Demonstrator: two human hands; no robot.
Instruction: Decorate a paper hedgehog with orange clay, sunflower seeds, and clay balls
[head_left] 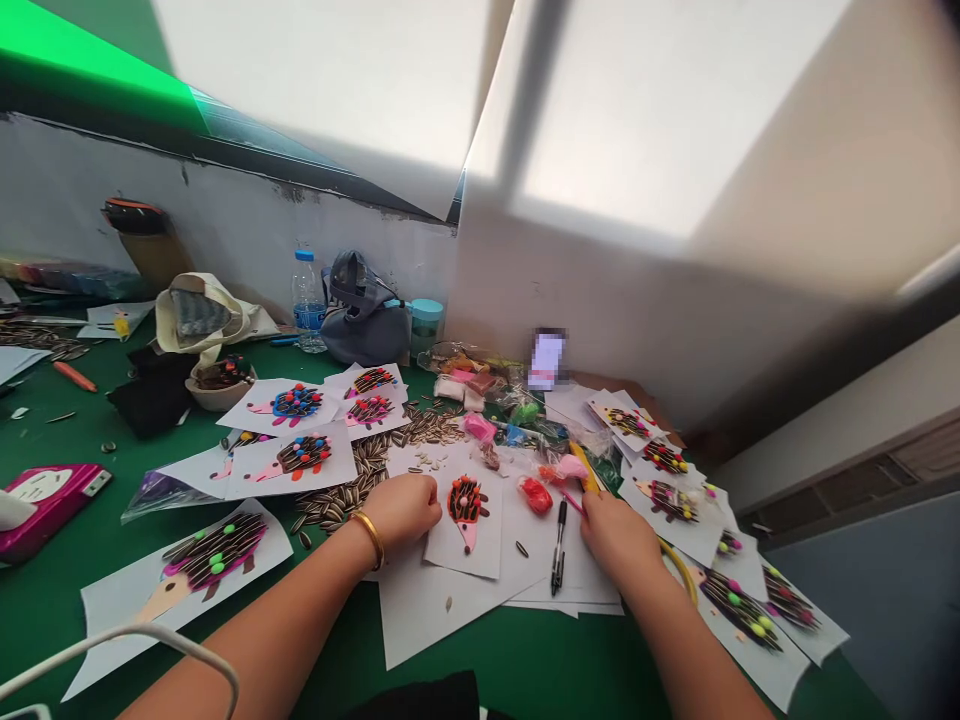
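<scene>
My left hand [405,515], a gold bangle on its wrist, is closed at the left edge of a small white card [480,555]; whatever its fingers hold is hidden. On that card is a hedgehog [466,505] with a pink clay face, sunflower-seed spines and orange clay balls. My right hand [619,535] is closed around a thin pink stick-like tool [573,502], beside a yellow tool [587,468]. Red clay [535,495] and a black pen [559,550] lie between the hands. Sunflower seeds [341,500] are heaped behind my left wrist.
Finished-looking hedgehog cards lie left [304,455] and right [667,500]. Bagged clay [480,385] and a phone [547,358] are at the back. A water bottle [307,305], blue-grey bag [364,325] and lidded cup [425,325] stand by the wall. A white cable [172,635] crosses front left.
</scene>
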